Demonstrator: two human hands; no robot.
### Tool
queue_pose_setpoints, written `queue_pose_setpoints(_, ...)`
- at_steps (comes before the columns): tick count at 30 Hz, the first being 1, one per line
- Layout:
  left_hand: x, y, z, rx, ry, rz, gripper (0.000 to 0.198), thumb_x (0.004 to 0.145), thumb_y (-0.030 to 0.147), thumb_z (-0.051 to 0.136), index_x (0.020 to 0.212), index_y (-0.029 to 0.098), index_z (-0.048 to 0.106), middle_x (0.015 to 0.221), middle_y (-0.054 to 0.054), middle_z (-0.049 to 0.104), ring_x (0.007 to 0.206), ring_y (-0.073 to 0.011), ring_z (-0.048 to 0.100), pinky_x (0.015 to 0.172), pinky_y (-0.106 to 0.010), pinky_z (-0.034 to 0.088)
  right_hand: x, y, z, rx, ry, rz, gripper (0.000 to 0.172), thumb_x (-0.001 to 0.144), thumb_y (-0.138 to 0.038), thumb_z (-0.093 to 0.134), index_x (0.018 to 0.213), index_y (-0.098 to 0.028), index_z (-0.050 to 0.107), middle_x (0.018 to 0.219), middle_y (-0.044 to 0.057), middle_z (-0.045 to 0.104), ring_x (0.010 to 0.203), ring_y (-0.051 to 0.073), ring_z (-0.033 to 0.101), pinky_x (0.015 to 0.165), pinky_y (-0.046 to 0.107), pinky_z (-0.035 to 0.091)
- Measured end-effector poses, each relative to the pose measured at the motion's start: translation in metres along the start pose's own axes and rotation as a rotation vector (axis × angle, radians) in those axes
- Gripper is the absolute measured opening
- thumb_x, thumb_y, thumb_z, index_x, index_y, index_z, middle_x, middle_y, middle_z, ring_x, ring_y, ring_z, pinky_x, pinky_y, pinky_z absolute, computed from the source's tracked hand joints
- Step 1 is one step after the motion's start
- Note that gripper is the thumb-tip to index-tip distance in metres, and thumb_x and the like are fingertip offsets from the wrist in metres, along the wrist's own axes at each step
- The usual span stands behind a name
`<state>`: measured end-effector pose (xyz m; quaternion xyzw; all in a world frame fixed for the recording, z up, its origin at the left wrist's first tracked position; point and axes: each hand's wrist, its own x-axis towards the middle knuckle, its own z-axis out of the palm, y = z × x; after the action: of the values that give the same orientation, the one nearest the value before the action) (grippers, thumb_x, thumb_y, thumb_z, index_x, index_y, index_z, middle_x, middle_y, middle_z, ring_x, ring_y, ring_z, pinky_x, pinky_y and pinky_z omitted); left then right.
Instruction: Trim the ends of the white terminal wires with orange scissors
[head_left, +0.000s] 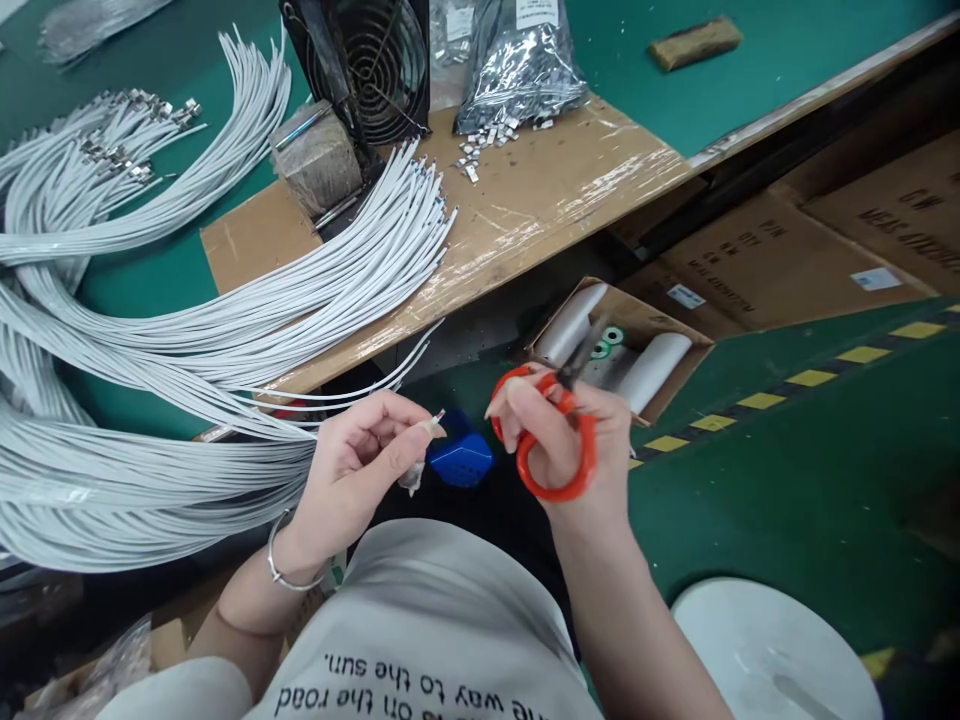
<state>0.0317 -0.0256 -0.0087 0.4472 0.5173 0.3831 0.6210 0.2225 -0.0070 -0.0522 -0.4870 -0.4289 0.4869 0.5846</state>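
Note:
My left hand (360,470) is closed in a pinch on the end of a white cable (352,395), whose stripped tip shows at my fingertips. My right hand (570,440) is closed around red-handled scissors (551,470), blades pointing up and away. Both hands hover above my lap, a short gap between them. A blue plastic object (461,455) lies below, between the hands. Large bundles of white cables (225,320) spread over the bench at left, some with metal terminals (124,135).
A cardboard sheet (525,210) covers the green bench. On it sit a black fan (375,65), a wrapped block (315,155), a bag of metal clips (521,65) and loose clips (484,145). A box with white rolls (622,345) stands below. Cartons (787,250) stand right.

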Motion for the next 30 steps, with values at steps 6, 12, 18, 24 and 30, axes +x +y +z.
queue_pose_setpoints(6, 0.0, -0.001, 0.001, 0.04, 0.015, 0.013, 0.023, 0.101, 0.042, 0.078, 0.101, 0.02, 0.084, 0.079, -0.005, 0.075, 0.058, -0.0111, 0.052, 0.051, -0.022, 0.043, -0.01, -0.005, -0.012, -0.31, -0.319, -0.045, 0.05, 0.089, -0.044, 0.086, 0.059, -0.02, 0.054, 0.061, -0.004, 0.049, 0.055, 0.01, 0.038, 0.05, 0.028, 0.028)
queue_pose_setpoints(12, -0.002, -0.003, 0.001, 0.092, 0.017, 0.047, 0.023, 0.1, 0.042, 0.079, 0.101, 0.02, 0.084, 0.084, -0.005, 0.076, 0.059, -0.0106, 0.051, 0.052, -0.022, 0.041, -0.011, -0.007, -0.017, -0.398, -0.479, -0.021, 0.051, 0.092, -0.035, 0.081, 0.06, -0.021, 0.043, 0.064, -0.005, 0.042, 0.057, 0.01, 0.034, 0.05, 0.028, 0.026)
queue_pose_setpoints(18, -0.002, -0.003, 0.001, 0.113, 0.009, 0.067, 0.019, 0.101, 0.039, 0.079, 0.098, 0.02, 0.083, 0.073, -0.001, 0.066, 0.061, -0.0104, 0.047, 0.055, -0.022, 0.037, -0.011, -0.011, -0.016, -0.386, -0.511, -0.018, 0.056, 0.094, -0.032, 0.078, 0.06, -0.022, 0.034, 0.061, -0.006, 0.037, 0.055, 0.009, 0.028, 0.047, 0.027, 0.021)
queue_pose_setpoints(24, -0.002, -0.002, 0.001, 0.162, 0.015, 0.076, 0.019, 0.101, 0.039, 0.078, 0.098, 0.02, 0.082, 0.071, 0.0, 0.064, 0.061, -0.0113, 0.048, 0.055, -0.022, 0.038, -0.011, -0.011, -0.014, -0.4, -0.495, -0.013, 0.059, 0.095, -0.032, 0.077, 0.057, -0.022, 0.032, 0.057, -0.006, 0.034, 0.054, 0.009, 0.026, 0.047, 0.029, 0.019)
queue_pose_setpoints(30, -0.002, -0.002, 0.002, 0.164, 0.014, 0.078, 0.016, 0.102, 0.036, 0.077, 0.097, 0.021, 0.082, 0.071, 0.0, 0.062, 0.061, -0.01, 0.046, 0.053, -0.021, 0.035, -0.012, -0.01, -0.011, -0.399, -0.465, -0.034, 0.057, 0.093, -0.024, 0.073, 0.057, -0.022, 0.029, 0.056, -0.006, 0.032, 0.053, 0.008, 0.024, 0.047, 0.029, 0.019)
